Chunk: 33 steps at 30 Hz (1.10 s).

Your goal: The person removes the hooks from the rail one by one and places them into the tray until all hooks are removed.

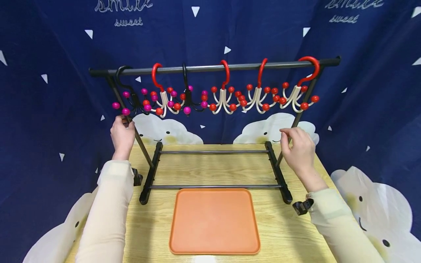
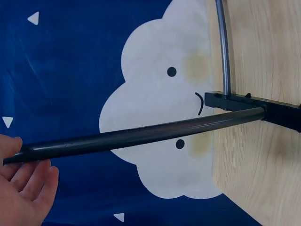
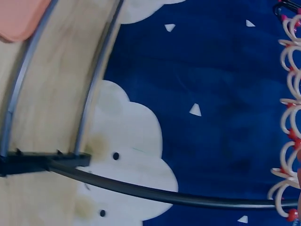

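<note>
A black metal clothes rack stands on the table, its top bar (image 1: 207, 68) carrying several ball-tipped multi-prong hook hangers. Two black hangers (image 1: 188, 96) have pink balls; the red-and-white hangers (image 1: 223, 100) have red balls. My left hand (image 1: 122, 137) holds the rack's left post (image 2: 141, 136) below the leftmost hanger, thumb on one side and fingers (image 2: 40, 181) on the other. Beside the right post (image 3: 141, 189), my right hand (image 1: 299, 146) is raised with loosely bent fingers, below the rightmost hanger (image 1: 297, 93). In the right wrist view it is nearly all hidden.
An orange tray (image 1: 215, 221) lies on the wooden table (image 1: 273, 226), just in front of the rack's lower front rod (image 1: 215, 186). The rack's black feet (image 1: 152, 175) rest on the tabletop. A dark blue curtain (image 1: 210, 29) with white clouds hangs behind and at both sides.
</note>
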Available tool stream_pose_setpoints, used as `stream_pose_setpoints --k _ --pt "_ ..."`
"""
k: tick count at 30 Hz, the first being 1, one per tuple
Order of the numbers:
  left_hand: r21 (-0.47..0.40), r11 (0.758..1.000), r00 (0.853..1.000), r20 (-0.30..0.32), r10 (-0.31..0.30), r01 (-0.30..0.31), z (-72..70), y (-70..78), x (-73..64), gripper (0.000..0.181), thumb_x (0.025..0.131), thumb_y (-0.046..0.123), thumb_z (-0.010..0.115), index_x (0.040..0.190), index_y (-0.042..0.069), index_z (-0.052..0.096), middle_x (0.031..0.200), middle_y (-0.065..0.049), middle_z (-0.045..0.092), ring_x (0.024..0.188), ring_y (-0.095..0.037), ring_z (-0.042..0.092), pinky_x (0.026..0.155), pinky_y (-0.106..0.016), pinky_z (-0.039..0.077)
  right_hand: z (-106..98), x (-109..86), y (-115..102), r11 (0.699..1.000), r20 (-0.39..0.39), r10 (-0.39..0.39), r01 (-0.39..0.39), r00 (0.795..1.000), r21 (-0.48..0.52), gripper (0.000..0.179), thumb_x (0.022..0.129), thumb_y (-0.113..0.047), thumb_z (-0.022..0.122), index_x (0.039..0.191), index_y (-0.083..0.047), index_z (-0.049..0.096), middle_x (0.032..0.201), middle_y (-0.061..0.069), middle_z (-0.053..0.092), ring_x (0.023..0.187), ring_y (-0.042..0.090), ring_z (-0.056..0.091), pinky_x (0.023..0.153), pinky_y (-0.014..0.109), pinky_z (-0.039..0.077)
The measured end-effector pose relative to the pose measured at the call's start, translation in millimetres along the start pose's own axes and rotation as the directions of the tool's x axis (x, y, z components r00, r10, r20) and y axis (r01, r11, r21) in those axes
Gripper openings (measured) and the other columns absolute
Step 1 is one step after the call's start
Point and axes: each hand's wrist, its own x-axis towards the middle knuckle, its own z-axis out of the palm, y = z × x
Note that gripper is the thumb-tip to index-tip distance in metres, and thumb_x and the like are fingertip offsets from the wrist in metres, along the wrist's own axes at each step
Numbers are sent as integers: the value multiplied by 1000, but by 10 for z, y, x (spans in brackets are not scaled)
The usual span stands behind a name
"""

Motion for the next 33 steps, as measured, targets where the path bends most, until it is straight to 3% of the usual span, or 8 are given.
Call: stream_pose_setpoints --k 6,11,13,19,29,33 --pt "12 1000 999 -32 -22 23 43 -9 1 28 87 12 52 114 1 53 108 -17 63 104 -38 55 90 -45 38 -126 390 20 995 -108 102 -100 989 28 19 86 -11 52 92 2 65 83 18 59 76 31 55 69 39 42" --pt "42 998 998 -54 -40 42 54 -20 -7 27 87 11 53 112 2 54 107 -16 64 104 -38 55 90 -46 38 -181 715 55 968 -129 252 -247 959 52 21 85 -12 54 99 1 62 91 18 60 82 30 58 74 27 42" --pt "53 998 998 -59 -35 38 59 -23 -3 26 87 12 53 111 2 54 106 -16 64 103 -39 55 89 -47 38 -183 821 76 945 -115 327 -322 938 57 24 85 -15 55 103 1 60 95 17 62 85 28 59 76 21 42" --pt "68 997 998 -50 -41 44 76 -26 11 25 88 14 54 111 3 55 107 -14 65 103 -38 55 90 -47 38 -147 1049 137 849 -43 528 -528 848 4 37 85 -30 57 113 -5 58 106 7 66 90 18 63 79 13 45" --pt "58 998 998 -56 -22 25 93 -72 3 29 89 16 54 116 7 54 109 -13 65 105 -39 55 89 -48 38 -34 1208 215 791 -24 612 -611 791 37 33 84 -33 59 111 -13 64 104 4 68 80 2 60 79 13 45" --pt "55 998 998 -55 -23 26 96 -78 -7 28 89 16 54 115 7 54 109 -12 65 105 -39 55 88 -48 38 -37 1282 239 743 -14 664 -659 747 116 30 83 -31 63 110 -16 64 103 2 68 75 -5 57 76 12 46"
